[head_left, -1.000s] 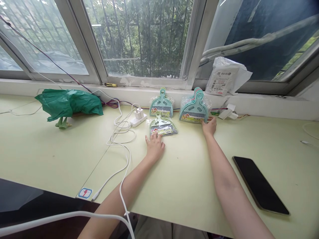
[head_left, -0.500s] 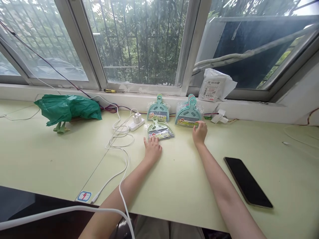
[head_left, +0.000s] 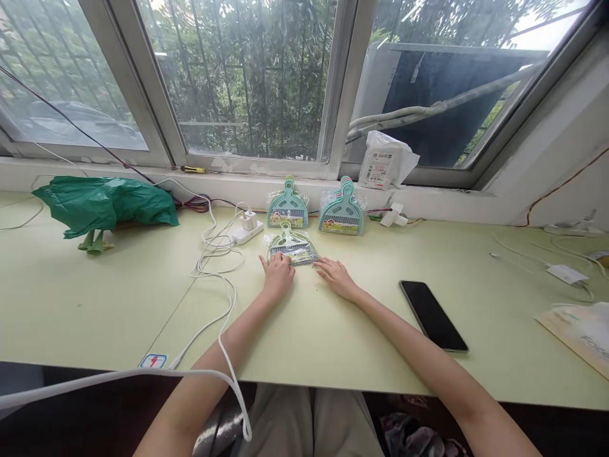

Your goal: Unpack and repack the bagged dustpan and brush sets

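Observation:
A light-green mini dustpan and brush set (head_left: 292,246) in clear wrapping lies on the table in front of me, its handle pointing away. My left hand (head_left: 280,274) rests its fingertips on the near-left edge of this set, thumb spread out to the left. At the near-right corner, my right hand (head_left: 337,278) lies low on the table with fingers stretched out, the fingertips touching or almost touching the wrapping. Behind, a wrapped blue-green dustpan set (head_left: 287,209) leans upright by the sill. To its right stands a stack of similar dustpan sets (head_left: 341,214).
A white power strip (head_left: 247,232) with tangled white cable sits left of the sets. Further left lies a green plastic bag (head_left: 107,203). A black phone (head_left: 434,316) rests right of my right arm. A wrapped white package (head_left: 383,164) stands on the sill.
My right hand has left the stack at the right and come down left to the front set's right corner. My left hand stays at that set. The view has turned right.

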The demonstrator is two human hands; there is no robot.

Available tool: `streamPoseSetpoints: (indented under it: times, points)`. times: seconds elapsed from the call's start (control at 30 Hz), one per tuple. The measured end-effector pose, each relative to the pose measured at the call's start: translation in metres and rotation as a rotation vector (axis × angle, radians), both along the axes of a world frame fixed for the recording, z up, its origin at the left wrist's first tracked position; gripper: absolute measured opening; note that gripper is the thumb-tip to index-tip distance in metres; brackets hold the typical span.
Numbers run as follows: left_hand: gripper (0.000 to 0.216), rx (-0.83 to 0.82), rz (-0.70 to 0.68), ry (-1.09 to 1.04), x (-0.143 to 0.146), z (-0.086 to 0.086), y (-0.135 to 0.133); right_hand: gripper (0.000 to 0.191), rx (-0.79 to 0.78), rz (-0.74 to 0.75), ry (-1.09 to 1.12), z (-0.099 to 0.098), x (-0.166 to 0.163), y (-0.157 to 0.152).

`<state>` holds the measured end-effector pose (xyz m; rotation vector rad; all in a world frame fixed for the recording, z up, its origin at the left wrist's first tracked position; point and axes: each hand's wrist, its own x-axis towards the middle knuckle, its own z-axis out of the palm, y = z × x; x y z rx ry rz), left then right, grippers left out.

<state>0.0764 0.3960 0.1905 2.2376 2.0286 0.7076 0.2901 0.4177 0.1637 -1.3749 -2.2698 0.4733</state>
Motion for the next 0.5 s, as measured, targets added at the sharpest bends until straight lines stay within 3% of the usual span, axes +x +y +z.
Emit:
streamPoseSetpoints:
  times: [0.13, 0.23, 0.37, 0.5]
  points:
    - [0.027, -0.058, -0.019, -0.182, -0.008, 0.003, 0.0, 0.044, 0.01, -0.031, 0.212, 0.008, 0.007, -0.028]
    - [0.026, -0.052, 0.053, -0.329, -0.015, 0.002, 0.002, 0.039, -0.021, -0.057, 0.31, 0.013, 0.011, -0.041]
    - [0.045, 0.001, 0.247, -0.467, -0.024, 0.0, 0.007, 0.035, -0.011, -0.061, 0.291, 0.012, 0.011, -0.047]
    - [0.062, -0.171, 0.223, -0.75, -0.032, -0.001, 0.012, 0.044, -0.011, -0.068, 0.221, 0.005, 0.01, -0.046]
